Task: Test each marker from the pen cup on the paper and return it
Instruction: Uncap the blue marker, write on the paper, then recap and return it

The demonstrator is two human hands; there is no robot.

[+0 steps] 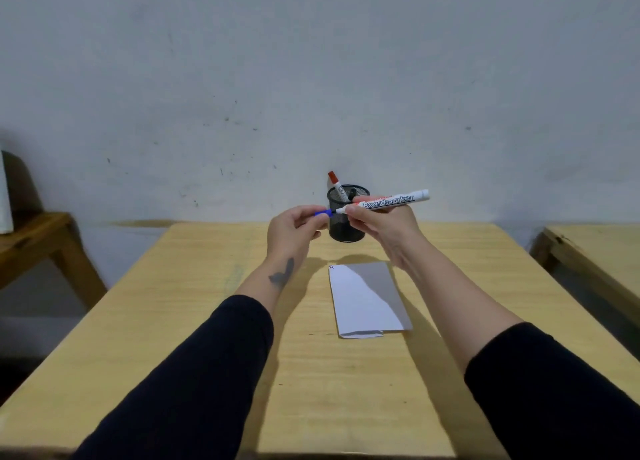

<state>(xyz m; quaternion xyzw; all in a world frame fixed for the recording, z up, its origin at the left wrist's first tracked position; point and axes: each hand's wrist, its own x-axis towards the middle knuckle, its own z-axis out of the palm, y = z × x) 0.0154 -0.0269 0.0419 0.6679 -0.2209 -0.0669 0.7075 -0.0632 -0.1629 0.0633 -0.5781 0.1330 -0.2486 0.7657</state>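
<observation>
My right hand (379, 222) holds a white board marker (391, 201) nearly level above the table, its tip pointing left. My left hand (294, 226) pinches the blue cap (322, 213), which sits right at the marker's tip. Just behind both hands stands a black mesh pen cup (346, 229). A red-capped marker (335, 182) and a dark-tipped one (352, 193) stick out of it. A white sheet of paper (360, 304) lies on the table in front of the cup, with a small mark at its far left corner.
The light wooden table (194, 321) runs to the grey wall. A wooden stool or side table (38, 238) stands at the left, and another wooden table edge (595, 255) at the right. My right arm's shadow covers part of the paper.
</observation>
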